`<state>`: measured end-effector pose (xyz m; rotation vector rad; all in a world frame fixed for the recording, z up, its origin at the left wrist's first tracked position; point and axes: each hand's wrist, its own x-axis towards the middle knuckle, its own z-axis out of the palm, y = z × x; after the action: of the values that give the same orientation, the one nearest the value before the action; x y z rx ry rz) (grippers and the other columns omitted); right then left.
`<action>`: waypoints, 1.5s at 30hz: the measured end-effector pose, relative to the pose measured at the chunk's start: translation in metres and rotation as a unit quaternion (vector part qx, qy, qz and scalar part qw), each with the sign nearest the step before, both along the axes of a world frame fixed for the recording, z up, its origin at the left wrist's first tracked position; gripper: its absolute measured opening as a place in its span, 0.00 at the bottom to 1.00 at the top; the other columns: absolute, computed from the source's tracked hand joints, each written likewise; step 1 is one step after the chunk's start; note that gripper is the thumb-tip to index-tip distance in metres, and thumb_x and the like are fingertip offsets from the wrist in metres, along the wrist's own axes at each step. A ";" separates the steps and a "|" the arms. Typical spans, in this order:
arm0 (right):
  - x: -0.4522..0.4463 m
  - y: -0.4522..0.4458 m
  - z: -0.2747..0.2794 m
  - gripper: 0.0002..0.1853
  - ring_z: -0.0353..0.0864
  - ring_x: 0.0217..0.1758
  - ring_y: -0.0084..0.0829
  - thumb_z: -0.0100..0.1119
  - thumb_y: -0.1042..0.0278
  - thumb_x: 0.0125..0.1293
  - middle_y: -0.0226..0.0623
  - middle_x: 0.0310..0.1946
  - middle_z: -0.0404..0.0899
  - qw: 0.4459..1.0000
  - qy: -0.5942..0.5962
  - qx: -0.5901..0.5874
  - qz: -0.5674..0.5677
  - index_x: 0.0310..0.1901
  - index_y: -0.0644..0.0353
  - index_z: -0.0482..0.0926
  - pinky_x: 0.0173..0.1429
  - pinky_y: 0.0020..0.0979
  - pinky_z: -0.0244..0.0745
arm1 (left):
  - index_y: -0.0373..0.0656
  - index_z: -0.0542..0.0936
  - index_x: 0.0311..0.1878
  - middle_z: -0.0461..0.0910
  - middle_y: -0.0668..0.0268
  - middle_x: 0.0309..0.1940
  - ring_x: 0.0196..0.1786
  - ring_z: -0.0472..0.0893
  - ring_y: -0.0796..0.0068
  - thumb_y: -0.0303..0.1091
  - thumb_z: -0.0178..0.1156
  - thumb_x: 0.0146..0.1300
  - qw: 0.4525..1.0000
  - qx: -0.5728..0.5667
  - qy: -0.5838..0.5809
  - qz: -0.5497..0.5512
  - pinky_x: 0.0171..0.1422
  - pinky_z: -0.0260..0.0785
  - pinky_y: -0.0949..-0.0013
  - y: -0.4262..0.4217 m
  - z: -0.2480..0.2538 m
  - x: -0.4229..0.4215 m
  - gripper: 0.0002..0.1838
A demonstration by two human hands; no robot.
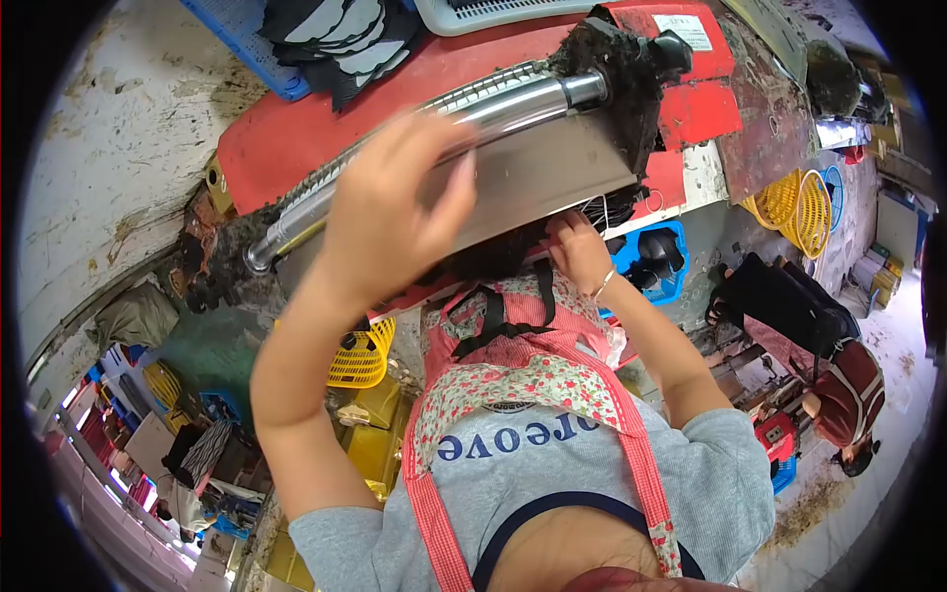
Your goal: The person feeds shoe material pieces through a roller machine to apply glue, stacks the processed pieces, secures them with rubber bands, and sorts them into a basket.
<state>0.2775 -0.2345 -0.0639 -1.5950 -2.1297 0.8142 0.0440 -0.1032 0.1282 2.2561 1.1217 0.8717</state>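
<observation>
My left hand (pixel 400 202) is raised over a shiny metal roller (pixel 518 107) on a red machine (pixel 286 138). Motion blurs its fingers; thumb and forefinger stand apart with nothing visible between them. Below the roller, a flat metal plate (pixel 562 163) slopes toward me. At the plate's lower right edge is my right hand (pixel 580 252), its fingers bent inward against dark material (pixel 498 255). What those fingertips hold, if anything, is hidden. A blue basket (pixel 676 281) with black pieces in it stands just right of this hand.
Black and grey cut pieces (pixel 340 39) are stacked at the back left, beside a blue crate (pixel 222 30). A white tray (pixel 483 15) stands behind the machine. Yellow baskets (pixel 804 207) are at the right. Another person (pixel 848 395) sits at far right. One yellow basket (pixel 360 360) is below my left arm.
</observation>
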 end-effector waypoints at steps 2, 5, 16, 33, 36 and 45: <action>-0.004 0.000 -0.005 0.13 0.72 0.48 0.49 0.63 0.66 0.53 0.46 0.41 0.75 0.999 0.008 -0.036 -0.005 0.38 0.64 0.76 0.52 0.41 0.70 | 0.37 0.78 0.38 0.79 0.58 0.33 0.35 0.80 0.65 0.21 0.59 0.53 0.999 -0.032 -0.010 0.032 0.42 0.72 0.68 -0.054 -0.018 -0.016 0.09; -0.030 0.005 -0.003 0.22 0.71 0.52 0.50 0.64 0.60 0.54 0.49 0.47 0.74 1.000 0.008 0.003 0.017 0.47 0.64 0.75 0.56 0.41 0.69 | 0.36 0.78 0.36 0.78 0.60 0.31 0.33 0.80 0.72 0.22 0.60 0.54 0.967 -0.210 -0.049 0.139 0.37 0.73 0.71 -0.136 -0.063 -0.023 0.05; -0.063 0.010 -0.044 0.45 0.58 0.67 0.52 0.69 0.46 0.46 0.55 0.61 0.63 0.983 -0.134 -0.047 0.116 0.61 0.66 0.63 0.67 0.46 0.58 | 0.36 0.57 0.59 0.70 0.52 0.51 0.48 0.77 0.64 0.30 0.71 0.50 0.723 -0.542 -0.230 0.361 0.40 0.78 0.69 -0.178 -0.252 -0.002 0.39; -0.049 -0.014 0.005 0.27 0.71 0.50 0.48 0.69 0.65 0.48 0.46 0.43 0.73 0.965 0.075 -0.088 0.234 0.49 0.62 0.69 0.57 0.40 0.64 | 0.40 0.71 0.41 0.78 0.63 0.39 0.42 0.79 0.73 0.27 0.73 0.44 0.853 -0.457 -0.167 0.189 0.48 0.72 0.72 -0.190 -0.194 -0.024 0.23; -0.045 0.003 0.073 0.24 0.75 0.47 0.44 0.67 0.67 0.52 0.44 0.41 0.75 0.953 0.197 -0.166 0.160 0.49 0.63 0.68 0.54 0.37 0.68 | 0.40 0.68 0.48 0.77 0.66 0.39 0.43 0.77 0.77 0.29 0.71 0.51 0.796 -0.513 -0.289 0.142 0.50 0.71 0.71 -0.177 -0.143 -0.030 0.25; -0.039 0.073 0.091 0.15 0.75 0.33 0.20 0.64 0.61 0.59 0.33 0.29 0.79 0.902 0.292 -0.305 -0.092 0.37 0.66 0.79 0.40 0.25 0.72 | 0.39 0.66 0.54 0.76 0.63 0.44 0.45 0.76 0.77 0.29 0.64 0.59 0.935 -0.194 -0.199 0.218 0.52 0.70 0.70 -0.048 -0.066 -0.032 0.22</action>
<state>0.2382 -0.1615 0.0270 -1.5039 -1.3373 1.7498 0.0119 -0.1516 0.0622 1.4504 1.4645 1.1011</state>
